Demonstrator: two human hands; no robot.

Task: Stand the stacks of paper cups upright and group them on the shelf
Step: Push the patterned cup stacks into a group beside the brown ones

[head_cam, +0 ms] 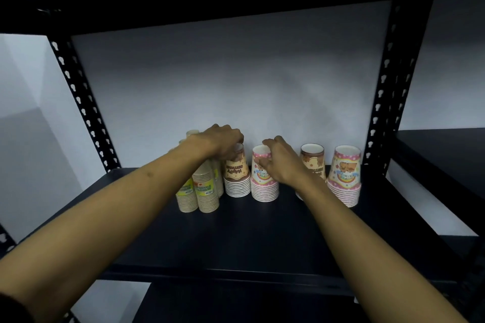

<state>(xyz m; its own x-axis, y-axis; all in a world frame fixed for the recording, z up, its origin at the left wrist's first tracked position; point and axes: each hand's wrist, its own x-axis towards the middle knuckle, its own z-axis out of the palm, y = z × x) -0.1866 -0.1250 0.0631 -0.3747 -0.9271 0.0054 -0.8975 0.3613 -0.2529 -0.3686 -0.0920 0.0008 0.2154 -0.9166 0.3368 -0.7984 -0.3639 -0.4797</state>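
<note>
Left hand: I am closing my left hand (223, 143) over the top of the brown birthday stack (237, 174), fingers curled round its upper cup.
Right hand: I am resting my right hand (282, 162) against the side of the pink stack (263, 178), fingers bent and loosely curved on it; a full grip I cannot confirm.
Landmark: I am taking the pink stack as reference for all places.
Just left of it: the brown birthday stack is standing upright, almost touching.
Further left: the yellow-labelled stacks (206, 191) are standing upright in a tight cluster, partly hidden by my forearm.
Right of it: a second brown stack (313, 162) is standing apart, its base hidden behind my wrist; a second pink stack (344, 176) stands beyond that.
Shelf: the shelf board (236, 238) in front of the pink stack is bare.
Done, in my judgement: every visible stack is upright, rims down.
Left, in my judgement: the two right-hand stacks are sitting apart from the group and need closing up.
</note>
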